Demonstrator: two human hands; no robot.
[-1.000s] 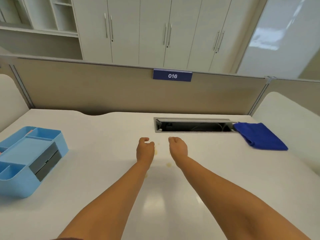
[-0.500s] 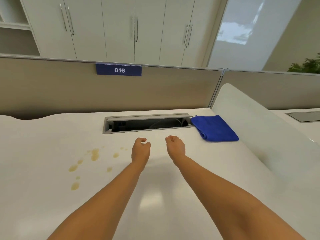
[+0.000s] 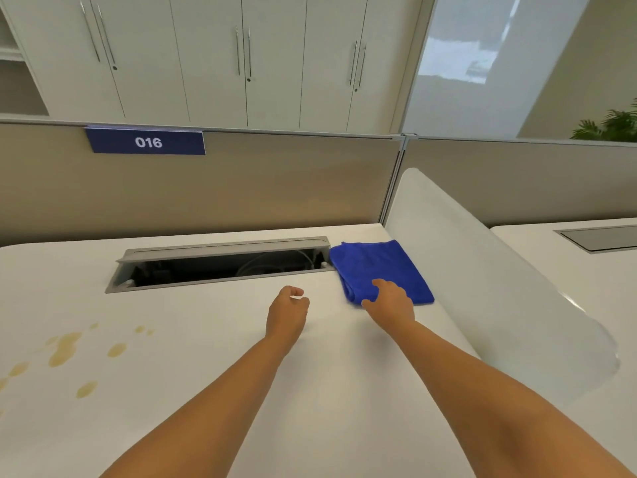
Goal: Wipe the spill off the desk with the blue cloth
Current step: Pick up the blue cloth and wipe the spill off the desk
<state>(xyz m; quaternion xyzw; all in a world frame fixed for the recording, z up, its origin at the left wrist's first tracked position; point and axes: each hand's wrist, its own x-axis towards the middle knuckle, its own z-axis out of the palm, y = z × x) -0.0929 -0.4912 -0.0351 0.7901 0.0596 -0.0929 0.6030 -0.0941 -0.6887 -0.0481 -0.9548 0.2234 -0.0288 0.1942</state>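
Observation:
A folded blue cloth (image 3: 379, 267) lies on the white desk (image 3: 213, 401) at the back right, beside the cable slot. My right hand (image 3: 389, 300) rests on the cloth's near edge with its fingers spread over the fabric; no grip shows. My left hand (image 3: 287, 313) hovers loosely curled over the desk's middle, holding nothing. Yellowish spill drops (image 3: 65, 350) dot the desk at the left, well away from both hands.
An open grey cable slot (image 3: 220, 263) runs along the back of the desk. A beige partition with a "016" sign (image 3: 146, 141) stands behind. A translucent white divider (image 3: 482, 288) borders the desk on the right, close to the cloth.
My view has swung to the right. My right hand has reached forward and right onto the blue cloth and spread its fingers. My left hand has barely moved.

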